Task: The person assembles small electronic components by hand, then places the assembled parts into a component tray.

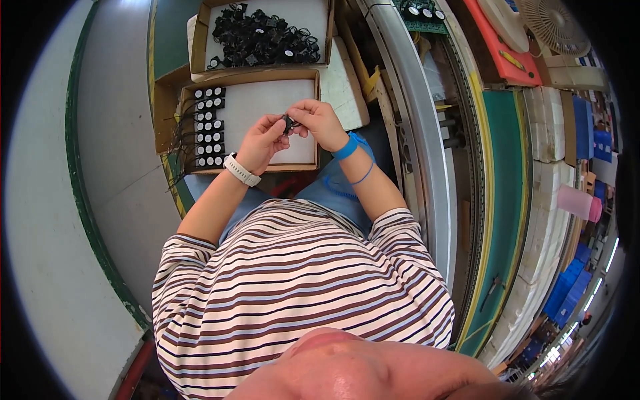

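Note:
My left hand [261,143], with a white watch band at the wrist, and my right hand [321,124], with a blue strap, meet over a cardboard box. Pinched between the fingertips of both is a small black cooling fan [288,125], mostly covered by the fingers. Under my hands, the box [319,93] has a white liner [267,93]. Along its left side stand rows of similar black fans [209,139] with round white labels, their cables hanging over the left wall. A second box [198,40] beyond holds a tangled heap of black fans [260,40].
A long metal rail [427,127] runs along my right side, beside a green and yellow-edged conveyor strip [503,173]. Further right are white foam blocks [543,127], a red tray [500,47], a beige desk fan [553,27] and a pink cup [579,203]. A grey floor [120,107] lies left.

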The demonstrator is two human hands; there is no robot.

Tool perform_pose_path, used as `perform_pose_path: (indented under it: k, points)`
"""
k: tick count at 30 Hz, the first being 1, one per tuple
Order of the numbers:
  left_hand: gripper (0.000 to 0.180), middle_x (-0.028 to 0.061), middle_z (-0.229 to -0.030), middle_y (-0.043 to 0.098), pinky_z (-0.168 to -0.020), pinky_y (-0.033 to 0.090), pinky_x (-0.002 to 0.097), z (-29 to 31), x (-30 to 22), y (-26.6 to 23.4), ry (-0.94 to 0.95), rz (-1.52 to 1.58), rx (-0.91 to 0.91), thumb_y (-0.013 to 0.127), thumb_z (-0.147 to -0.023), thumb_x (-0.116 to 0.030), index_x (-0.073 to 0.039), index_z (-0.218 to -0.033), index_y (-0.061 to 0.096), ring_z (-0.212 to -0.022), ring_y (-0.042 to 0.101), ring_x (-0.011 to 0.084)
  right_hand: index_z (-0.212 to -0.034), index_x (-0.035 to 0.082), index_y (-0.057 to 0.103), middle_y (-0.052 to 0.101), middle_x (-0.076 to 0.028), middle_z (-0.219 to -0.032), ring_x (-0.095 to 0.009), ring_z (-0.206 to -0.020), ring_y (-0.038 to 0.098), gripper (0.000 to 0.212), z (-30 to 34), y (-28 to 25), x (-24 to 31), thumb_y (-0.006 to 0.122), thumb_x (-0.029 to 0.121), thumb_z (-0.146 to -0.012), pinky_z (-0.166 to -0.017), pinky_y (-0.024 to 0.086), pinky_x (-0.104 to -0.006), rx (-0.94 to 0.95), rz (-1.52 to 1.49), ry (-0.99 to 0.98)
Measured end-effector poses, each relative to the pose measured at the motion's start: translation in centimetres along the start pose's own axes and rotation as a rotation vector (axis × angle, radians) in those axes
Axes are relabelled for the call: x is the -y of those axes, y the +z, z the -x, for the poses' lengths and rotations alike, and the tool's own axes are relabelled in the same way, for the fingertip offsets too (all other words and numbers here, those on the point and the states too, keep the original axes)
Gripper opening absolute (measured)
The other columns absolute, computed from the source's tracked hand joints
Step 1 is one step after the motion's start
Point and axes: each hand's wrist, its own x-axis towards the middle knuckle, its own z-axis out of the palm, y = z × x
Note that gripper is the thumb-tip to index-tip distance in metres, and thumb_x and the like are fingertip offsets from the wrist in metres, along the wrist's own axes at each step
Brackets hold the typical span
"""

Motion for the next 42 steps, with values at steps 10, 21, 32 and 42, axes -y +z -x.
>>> perform_pose_path:
  k: [10,21,32,42]
  points:
    - [0.022,0.0081,-0.082,0.056,-0.062,0.045,0.0227,-0.7,-1.6,-0.3,-0.003,-0.337,0.052,0.056,-0.078,-0.013,-0.001,-0.095,0.048,-0.067,0.054,0.0120,-0.077,0.002,0.057,0.050,0.002,-0.058,-0.004,-0.045,0.041,0.014,-2.1,-0.4,0.0,0.056,0.017,-0.078,-0.041,0.034,-0.0174,0.143,0.074,0.043]
    - [0.016,0.0057,-0.076,0.057,-0.059,0.045,0.0221,-6.5,-2.3,-1.3,0.016,-0.457,0.050,0.060,-0.075,-0.009,-0.002,-0.086,0.050,-0.065,0.055,0.0117,-0.080,0.006,0.051,0.048,0.002,-0.058,-0.006,-0.044,0.040,0.018,-3.2,-1.5,-3.1,0.050,0.024,-0.082,-0.042,0.035,-0.0192,-0.192,-0.505,0.215]
    - [0.031,0.0099,-0.093,0.050,-0.073,0.043,0.0326,-12.6,-7.2,-1.6,0.890,-1.685,0.039,0.063,-0.068,-0.019,-0.008,-0.096,0.055,-0.086,0.050,0.0266,-0.077,0.003,0.057,0.058,-0.013,-0.074,-0.026,-0.068,0.057,0.018,-3.5,2.4,-7.5,0.053,0.020,-0.072,-0.061,0.045,-0.0374,0.227,0.828,-0.094]
    - [0.047,0.0123,-0.104,0.049,-0.077,0.042,0.0330,-16.2,-6.1,0.1,0.738,-1.831,-0.189,0.055,-0.076,-0.029,-0.009,-0.116,0.042,-0.092,0.050,0.0283,-0.082,0.007,0.059,0.059,-0.014,-0.079,-0.030,-0.077,0.056,0.026,-6.8,9.9,-14.4,0.055,0.029,-0.070,-0.066,0.046,-0.0397,0.422,1.107,-0.242]
